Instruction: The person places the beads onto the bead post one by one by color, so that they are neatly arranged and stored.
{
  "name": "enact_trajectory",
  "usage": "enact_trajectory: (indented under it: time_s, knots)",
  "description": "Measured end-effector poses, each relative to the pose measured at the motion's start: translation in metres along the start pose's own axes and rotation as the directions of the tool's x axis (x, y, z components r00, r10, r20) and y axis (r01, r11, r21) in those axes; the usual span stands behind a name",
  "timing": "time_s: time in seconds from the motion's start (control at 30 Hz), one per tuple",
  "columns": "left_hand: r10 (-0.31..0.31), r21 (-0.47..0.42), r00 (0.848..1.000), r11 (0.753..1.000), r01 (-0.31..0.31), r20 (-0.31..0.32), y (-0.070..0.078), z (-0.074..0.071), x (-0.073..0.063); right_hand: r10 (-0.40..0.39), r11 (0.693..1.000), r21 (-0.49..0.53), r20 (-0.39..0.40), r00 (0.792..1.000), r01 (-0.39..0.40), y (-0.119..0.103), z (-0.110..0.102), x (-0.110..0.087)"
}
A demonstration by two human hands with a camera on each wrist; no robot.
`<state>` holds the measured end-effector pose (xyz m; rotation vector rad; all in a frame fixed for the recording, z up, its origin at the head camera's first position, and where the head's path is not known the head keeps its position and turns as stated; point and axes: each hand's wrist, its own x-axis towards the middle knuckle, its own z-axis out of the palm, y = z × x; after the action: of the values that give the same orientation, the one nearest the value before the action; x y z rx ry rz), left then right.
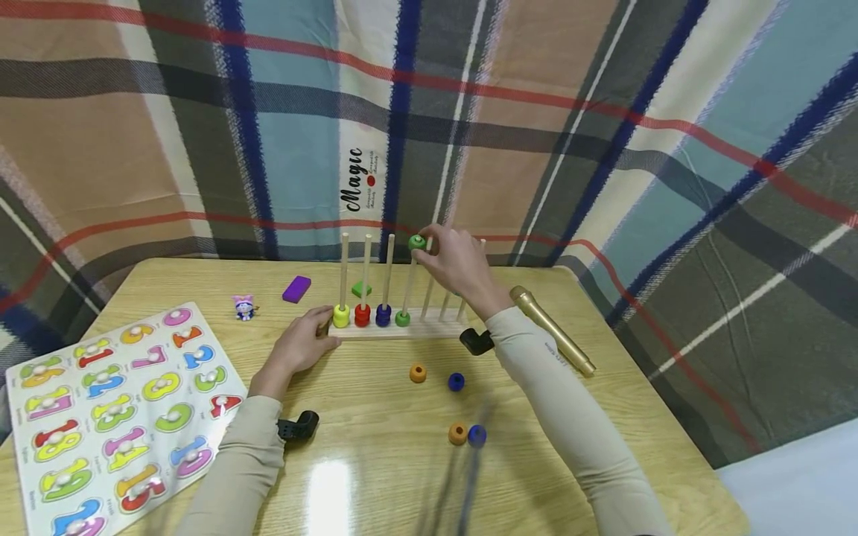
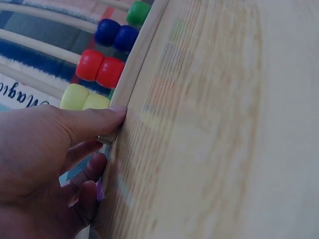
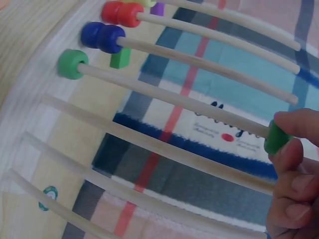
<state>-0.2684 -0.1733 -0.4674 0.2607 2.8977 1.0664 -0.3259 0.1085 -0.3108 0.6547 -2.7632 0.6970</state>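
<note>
A wooden peg stand has yellow beads, red beads and blue beads on its first three pegs, two of each. One green bead sits low on the fourth peg. At that peg's tip, my right hand pinches another green bead between thumb and forefinger. My left hand grips the stand's left end. Its thumb lies along the base by the yellow beads, with the other fingers partly hidden beyond the edge.
Loose orange beads and blue beads lie in front of the stand. A number puzzle board lies at left. Behind are a small figurine, a purple block and a green block. A gold tube lies right.
</note>
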Motion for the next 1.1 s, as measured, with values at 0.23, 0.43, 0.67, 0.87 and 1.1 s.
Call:
enact_trajectory:
  time_s: [0.23,0.43,0.67,0.87,1.1]
  knots:
    - [-0.012,-0.004,1.000,1.000,0.012,0.010,0.001,0.002,0.000,-0.014,1.000,0.008,-0.028,0.999,0.014,0.006,0.005,-0.010]
    - [-0.010,-0.005,1.000,1.000,0.010,0.008,0.001,0.001,0.002,-0.147,0.989,0.001,-0.145,0.978,0.149,0.016,0.016,-0.043]
    - [-0.015,-0.006,1.000,1.000,0.015,0.013,0.000,0.001,0.002,-0.151,0.972,-0.128,0.299,0.942,0.197,0.029,0.055,-0.092]
    - [-0.042,-0.014,0.999,0.999,0.042,0.026,-0.001,0.001,0.003,-0.130,0.972,-0.114,0.477,0.869,0.208,0.034,0.077,-0.113]
    - [-0.040,-0.018,0.999,0.999,0.041,0.016,0.000,0.001,0.002,-0.160,0.979,-0.040,0.445,0.881,0.198,0.039,0.081,-0.116]
